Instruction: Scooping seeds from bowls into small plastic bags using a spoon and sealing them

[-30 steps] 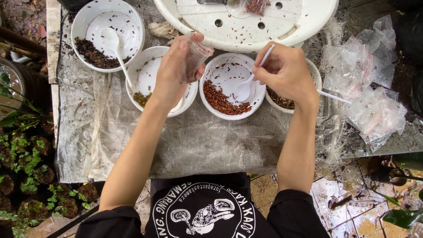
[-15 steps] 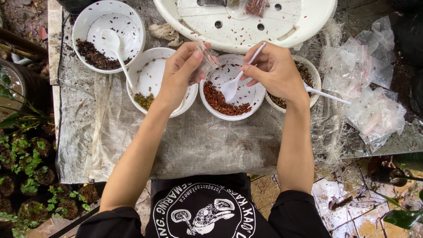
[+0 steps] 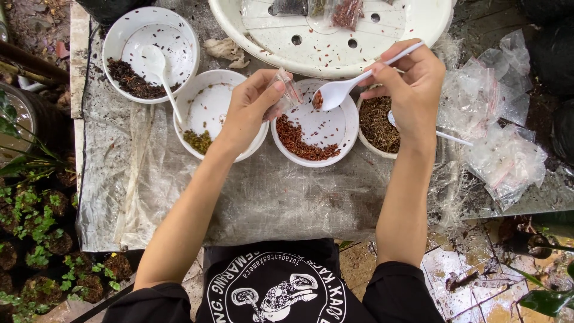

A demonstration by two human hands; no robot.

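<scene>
Spoon tip being brought to the mouth of a small clear bag, over the bowl of reddish seeds.

The left hand is pinching a small clear plastic bag between thumb and fingers, grip closed on it, mouth turned toward the spoon so it sits directly above the middle bowl; any spill is likely falling back into that bowl. The right hand is gripping the handle of a white plastic spoon, closed around it, bowl end carrying a little reddish seed and nearly touching the bag. Neighbouring bowls hold dark seeds, greenish seeds and brown seeds, kept apart by kind. A plastic sheet is covering the worktop; empty bags are lying to the right.
</scene>
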